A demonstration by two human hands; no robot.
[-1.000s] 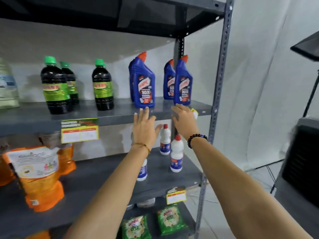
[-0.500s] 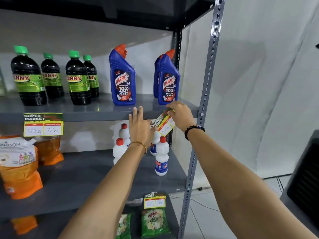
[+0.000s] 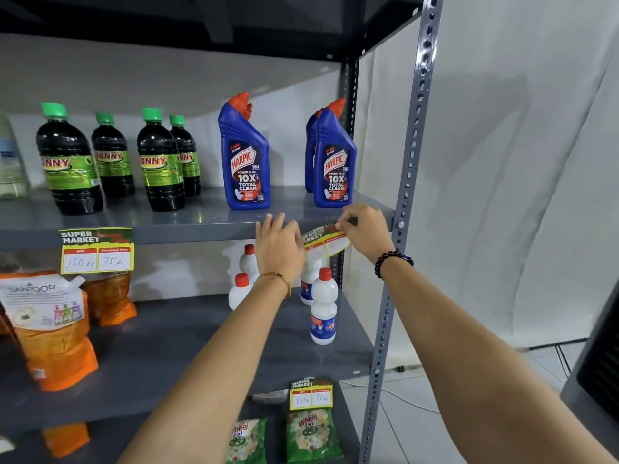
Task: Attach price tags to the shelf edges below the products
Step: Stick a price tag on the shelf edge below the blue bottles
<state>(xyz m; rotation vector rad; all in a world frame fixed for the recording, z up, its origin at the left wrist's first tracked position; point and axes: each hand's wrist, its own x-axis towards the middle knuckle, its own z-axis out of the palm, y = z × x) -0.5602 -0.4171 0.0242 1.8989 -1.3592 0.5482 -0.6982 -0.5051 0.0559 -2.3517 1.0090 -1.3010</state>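
Note:
A yellow and green price tag [image 3: 324, 242] hangs tilted at the grey shelf edge [image 3: 201, 229], below the blue Harpic bottles [image 3: 247, 159]. My right hand [image 3: 365, 231] pinches the tag's upper right corner against the edge. My left hand [image 3: 278, 247] is flat with fingers up, its side touching the tag's left end. A second tag [image 3: 97, 251] is stuck on the same edge under the dark green-capped bottles [image 3: 68, 162]. A third tag [image 3: 311, 395] hangs on the lower shelf edge.
White bottles with red caps [image 3: 323, 306] stand on the middle shelf behind my arms. Orange pouches [image 3: 50, 326] sit at its left. Green packets [image 3: 311, 437] lie on the bottom shelf. A perforated grey upright post [image 3: 407, 195] stands just right of my right hand.
The right hand brought the tag out from behind itself, then raised it from a steep tilt to nearly level against the shelf edge. The left hand moved right beside it. The camera drew closer.

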